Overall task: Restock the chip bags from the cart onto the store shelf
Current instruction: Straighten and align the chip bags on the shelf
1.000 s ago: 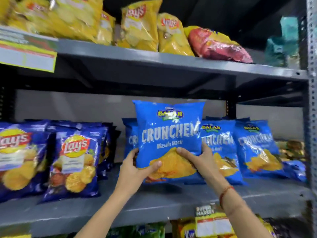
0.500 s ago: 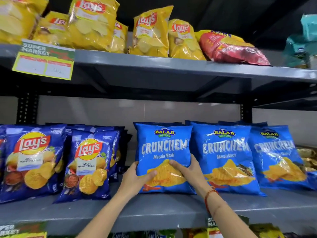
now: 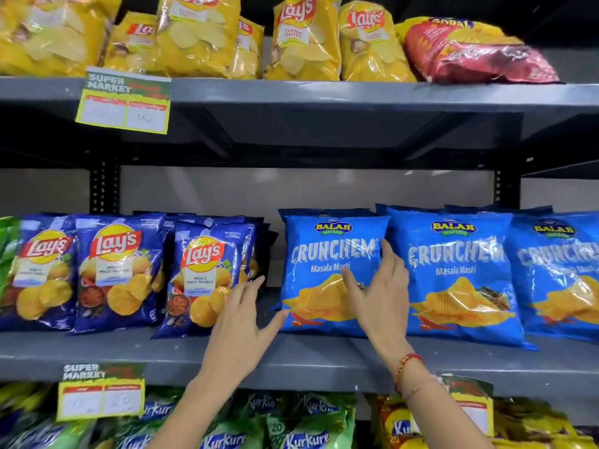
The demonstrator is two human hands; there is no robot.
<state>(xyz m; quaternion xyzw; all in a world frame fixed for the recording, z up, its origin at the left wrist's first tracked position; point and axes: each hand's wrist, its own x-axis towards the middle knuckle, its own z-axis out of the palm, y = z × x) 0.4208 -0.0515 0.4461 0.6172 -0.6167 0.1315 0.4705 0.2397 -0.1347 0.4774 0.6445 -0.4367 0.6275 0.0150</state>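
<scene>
A light-blue Crunchem bag (image 3: 327, 254) stands upright on the grey middle shelf (image 3: 162, 354), leftmost in a row with two more Crunchem bags (image 3: 457, 273). My left hand (image 3: 243, 325) is open, fingers spread, its thumb tip just at the bag's lower left corner. In front of the bag's right half my right hand (image 3: 379, 293) is open as well, fingers apart, holding nothing. The cart is out of view.
Dark-blue Lay's bags (image 3: 120, 270) fill the middle shelf's left side, with a gap between them and the Crunchem row. Yellow Lay's bags (image 3: 304, 37) and a red bag (image 3: 479, 53) sit on the upper shelf. Green Kurkure bags (image 3: 304, 429) lie below. Price tags (image 3: 123, 102) hang from shelf edges.
Both hands have let go of the Crunchem bag, which now stands on the shelf by itself. The fingers have opened and drawn back slightly. The camera view moved closer.
</scene>
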